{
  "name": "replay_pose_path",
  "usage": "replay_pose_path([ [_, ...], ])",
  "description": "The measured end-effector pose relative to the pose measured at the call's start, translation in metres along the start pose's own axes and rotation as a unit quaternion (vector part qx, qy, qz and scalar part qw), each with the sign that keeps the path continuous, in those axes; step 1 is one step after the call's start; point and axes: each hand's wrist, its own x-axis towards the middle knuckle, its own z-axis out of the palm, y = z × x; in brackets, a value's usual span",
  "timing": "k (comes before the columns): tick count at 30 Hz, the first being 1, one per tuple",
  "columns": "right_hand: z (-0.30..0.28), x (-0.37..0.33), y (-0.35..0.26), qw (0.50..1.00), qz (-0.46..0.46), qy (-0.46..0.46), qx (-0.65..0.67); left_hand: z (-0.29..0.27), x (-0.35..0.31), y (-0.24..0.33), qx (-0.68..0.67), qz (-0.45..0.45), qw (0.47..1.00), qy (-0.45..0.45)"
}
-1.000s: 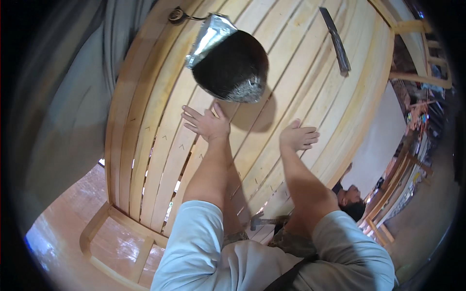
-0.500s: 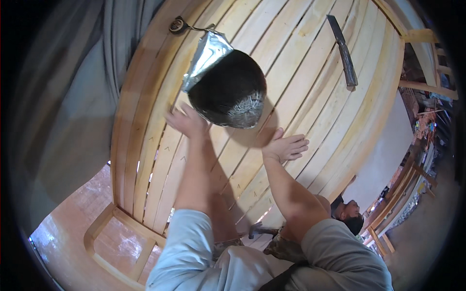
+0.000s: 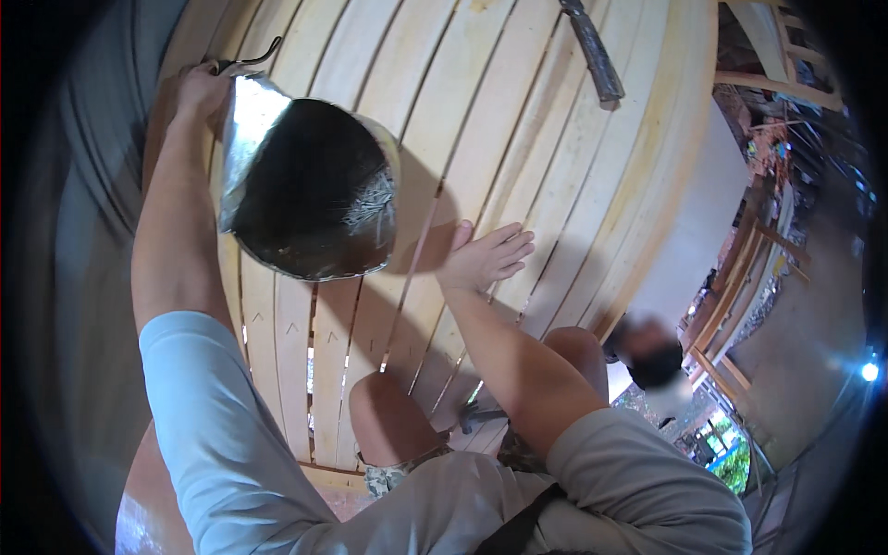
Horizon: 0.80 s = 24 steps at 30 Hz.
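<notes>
My left hand (image 3: pixel 200 91) reaches up to the far left, beside the silvery upper edge of a dark open container (image 3: pixel 310 185). Its fingers look curled over the spot where the tape measure lay earlier, and that tape measure is now hidden. A bent black hook (image 3: pixel 259 55) sticks out past the hand. Several nails (image 3: pixel 370 203) lie inside the container, at its right side. My right hand (image 3: pixel 486 257) rests on the wooden planks (image 3: pixel 499 120), open, palm down with fingers stretched out, right of the container and apart from it.
A long dark chisel-like tool (image 3: pixel 594 55) lies on the planks at the far right. Between my knees is a hammer (image 3: pixel 479 416). Another person (image 3: pixel 652 356) is low at the right, past the planks' edge. Grey cloth (image 3: pixel 97 185) hangs at the left.
My left hand has moved from the container's near left side up to the tape measure's place. The view has shifted, so the planks and container sit further left. My right hand stays flat.
</notes>
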Motion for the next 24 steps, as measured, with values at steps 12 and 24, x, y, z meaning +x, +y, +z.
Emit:
replay_pose_path([
  [12, 0.000, -0.005, -0.008, 1.000, -0.002, 0.016, 0.002, 0.043, -0.360, -0.157, -0.007, -0.068, 0.840, 0.539],
  [24, -0.012, 0.003, -0.009, 0.996, 0.029, 0.063, -0.048, 0.235, -0.586, -0.193, 0.019, -0.709, 0.649, 0.276],
])
